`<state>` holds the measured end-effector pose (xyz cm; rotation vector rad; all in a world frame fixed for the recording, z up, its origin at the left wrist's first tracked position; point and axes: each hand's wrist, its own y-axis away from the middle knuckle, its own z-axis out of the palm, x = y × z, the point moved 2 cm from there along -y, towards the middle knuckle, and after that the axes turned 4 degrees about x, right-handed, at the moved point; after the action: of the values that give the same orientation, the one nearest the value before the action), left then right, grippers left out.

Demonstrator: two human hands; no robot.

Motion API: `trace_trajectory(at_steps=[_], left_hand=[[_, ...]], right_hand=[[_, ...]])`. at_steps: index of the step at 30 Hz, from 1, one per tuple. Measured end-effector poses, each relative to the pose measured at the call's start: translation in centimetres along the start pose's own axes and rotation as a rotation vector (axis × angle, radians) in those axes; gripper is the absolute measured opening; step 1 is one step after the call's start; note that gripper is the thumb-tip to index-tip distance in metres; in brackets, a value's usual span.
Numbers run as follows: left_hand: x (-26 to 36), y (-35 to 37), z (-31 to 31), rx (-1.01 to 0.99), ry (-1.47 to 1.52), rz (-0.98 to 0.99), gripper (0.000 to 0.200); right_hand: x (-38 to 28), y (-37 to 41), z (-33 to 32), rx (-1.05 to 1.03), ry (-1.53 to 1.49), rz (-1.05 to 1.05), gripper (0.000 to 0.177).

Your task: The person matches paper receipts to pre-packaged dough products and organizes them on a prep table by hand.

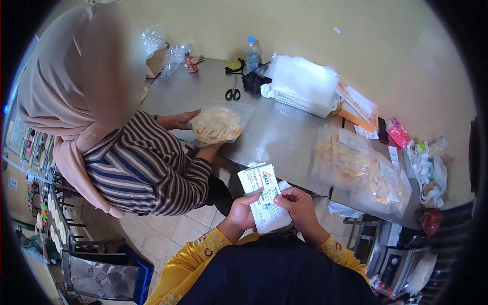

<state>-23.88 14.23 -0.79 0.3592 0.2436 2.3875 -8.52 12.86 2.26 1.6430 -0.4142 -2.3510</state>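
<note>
A stack of printed pizza labels is held in front of my body, its top card reading "Pepperoni". My left hand grips the stack along its left edge, thumb on the front. On the right edge, my right hand pinches the same stack, thumb pressed near the middle; its other fingers are partly hidden behind. To the left, a co-worker in a striped top holds a bagged pizza with both hands. Several more bagged pizzas lie overlapping on the table to my right, some with labels on them.
On the metal table lie black scissors, a water bottle and a white basket holding clear bags. A pink packet and crumpled plastic are at the right. The co-worker stands close on the left.
</note>
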Motion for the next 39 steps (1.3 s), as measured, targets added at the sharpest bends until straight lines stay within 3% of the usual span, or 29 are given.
trace_trajectory(at_steps=[4, 7, 13, 19, 22, 25, 28, 31, 39], left_hand=[[-0.3, -0.1, -0.3, 0.036, -0.237, -0.012, 0.046], [-0.7, -0.4, 0.1, 0.082, -0.247, -0.005, 0.044], [-2.3, -1.9, 3.0, -0.032, -0.101, -0.031, 0.050], [-2.8, -2.3, 3.7, -0.020, -0.112, -0.049, 0.046], [-2.8, -2.1, 4.3, -0.007, -0.128, -0.123, 0.046], [-3.6, -2.1, 4.4, -0.027, -0.175, -0.158, 0.046], [-3.8, -2.1, 4.3, -0.018, -0.175, -0.185, 0.047], [-4.0, -1.9, 5.2, -0.031, -0.153, -0.211, 0.050], [-5.8, -2.0, 5.5, -0.114, -0.283, -0.267, 0.065]], right_hand=[[0.2, 0.8, -0.6, 0.043, 0.014, -0.041, 0.016], [0.2, 1.3, -1.0, 0.057, 0.054, -0.104, 0.019], [0.3, 2.3, -3.0, 0.156, 0.331, -0.223, 0.027], [-1.4, 4.5, -4.3, 0.387, 0.347, -0.407, 0.016], [-5.2, 5.7, -4.8, 0.490, 0.914, -0.962, 0.015], [-5.5, 5.6, -5.9, 0.314, 0.858, -0.878, 0.017], [-5.6, 5.6, -6.4, 0.167, 0.748, -0.544, 0.016], [-4.5, 5.1, -7.8, 0.165, 0.493, -0.378, 0.014], [-6.1, 6.1, -8.5, -0.008, 0.345, -0.245, 0.014]])
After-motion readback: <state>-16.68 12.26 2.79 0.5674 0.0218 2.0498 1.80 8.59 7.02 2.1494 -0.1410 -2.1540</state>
